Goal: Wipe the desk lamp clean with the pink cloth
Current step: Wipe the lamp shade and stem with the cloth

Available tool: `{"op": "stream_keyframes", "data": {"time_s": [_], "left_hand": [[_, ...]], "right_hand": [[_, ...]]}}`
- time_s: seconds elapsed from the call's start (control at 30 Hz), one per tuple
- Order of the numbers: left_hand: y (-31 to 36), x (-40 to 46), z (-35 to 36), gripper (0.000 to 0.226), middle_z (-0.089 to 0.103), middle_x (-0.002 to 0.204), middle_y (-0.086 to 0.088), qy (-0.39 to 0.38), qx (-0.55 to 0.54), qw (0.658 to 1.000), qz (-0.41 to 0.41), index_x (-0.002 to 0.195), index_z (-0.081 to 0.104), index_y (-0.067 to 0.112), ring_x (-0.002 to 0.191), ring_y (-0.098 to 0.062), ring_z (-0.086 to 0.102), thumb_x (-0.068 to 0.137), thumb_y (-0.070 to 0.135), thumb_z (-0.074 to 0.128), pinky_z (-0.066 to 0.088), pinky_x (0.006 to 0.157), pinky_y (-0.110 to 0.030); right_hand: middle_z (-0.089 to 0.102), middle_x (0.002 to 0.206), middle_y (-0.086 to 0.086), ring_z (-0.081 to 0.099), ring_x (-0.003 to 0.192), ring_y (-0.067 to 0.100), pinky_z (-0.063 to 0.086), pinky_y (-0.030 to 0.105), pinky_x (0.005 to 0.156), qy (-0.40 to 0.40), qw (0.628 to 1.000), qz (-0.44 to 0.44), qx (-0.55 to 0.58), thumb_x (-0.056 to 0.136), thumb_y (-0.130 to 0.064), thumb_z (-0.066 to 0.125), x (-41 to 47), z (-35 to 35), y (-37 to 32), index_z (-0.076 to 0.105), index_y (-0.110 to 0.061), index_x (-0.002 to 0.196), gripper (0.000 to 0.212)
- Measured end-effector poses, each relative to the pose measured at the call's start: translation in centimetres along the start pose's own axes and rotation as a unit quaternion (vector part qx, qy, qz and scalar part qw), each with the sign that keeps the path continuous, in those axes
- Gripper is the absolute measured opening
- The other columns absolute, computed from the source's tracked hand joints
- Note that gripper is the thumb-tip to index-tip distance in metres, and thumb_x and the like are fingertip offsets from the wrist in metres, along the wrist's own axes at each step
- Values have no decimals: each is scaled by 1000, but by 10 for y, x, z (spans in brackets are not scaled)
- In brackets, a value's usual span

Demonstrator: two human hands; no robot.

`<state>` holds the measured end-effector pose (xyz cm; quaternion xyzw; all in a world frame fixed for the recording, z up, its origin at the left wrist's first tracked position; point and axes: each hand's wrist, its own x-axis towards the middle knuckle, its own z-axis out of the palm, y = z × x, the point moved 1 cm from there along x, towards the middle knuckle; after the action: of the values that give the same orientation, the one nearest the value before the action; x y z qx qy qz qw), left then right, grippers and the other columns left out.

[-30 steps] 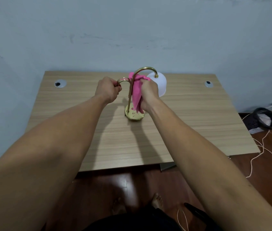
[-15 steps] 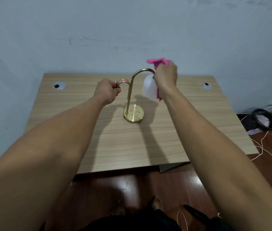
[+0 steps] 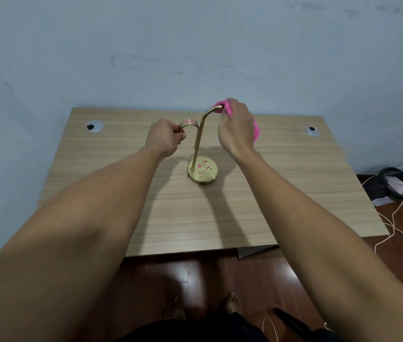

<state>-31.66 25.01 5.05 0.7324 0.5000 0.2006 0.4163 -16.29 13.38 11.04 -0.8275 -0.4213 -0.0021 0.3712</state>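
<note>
Right hand point(image 3: 237, 130) presses crumpled pink cloth point(image 3: 227, 108) over curved brass lamp point(image 3: 196, 149), shade apparently hidden.

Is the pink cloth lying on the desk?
No, the right hand holds the pink cloth up at the desk lamp's curved top, above the desk.

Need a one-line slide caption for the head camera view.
Left hand steadies the brass desk lamp by its small hook while the right hand rubs the pink cloth over its arched top.
</note>
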Motion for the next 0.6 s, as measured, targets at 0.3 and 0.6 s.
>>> {"op": "stream_keyframes", "data": {"time_s": [0.3,0.6], "left_hand": [[-5,-5,1,6,80,83,-10,-2,-46,999,-6,83,81,17,87,-30,78,85,23,81,64,89,-45],[-12,-20,2,21,80,97,-5,11,-115,993,8,106,82,8,87,-4,68,85,14,82,53,79,-7]], "right_hand": [[74,109,-8,65,113,19,45,29,106,12,988,-6,153,98,-29,33,-4,10,1,67,-41,97,36],[51,154,14,29,154,28,23,50,126,-5,989,-140,41,103,-18,40,-39,39,-36,46,-10,148,47]]}}
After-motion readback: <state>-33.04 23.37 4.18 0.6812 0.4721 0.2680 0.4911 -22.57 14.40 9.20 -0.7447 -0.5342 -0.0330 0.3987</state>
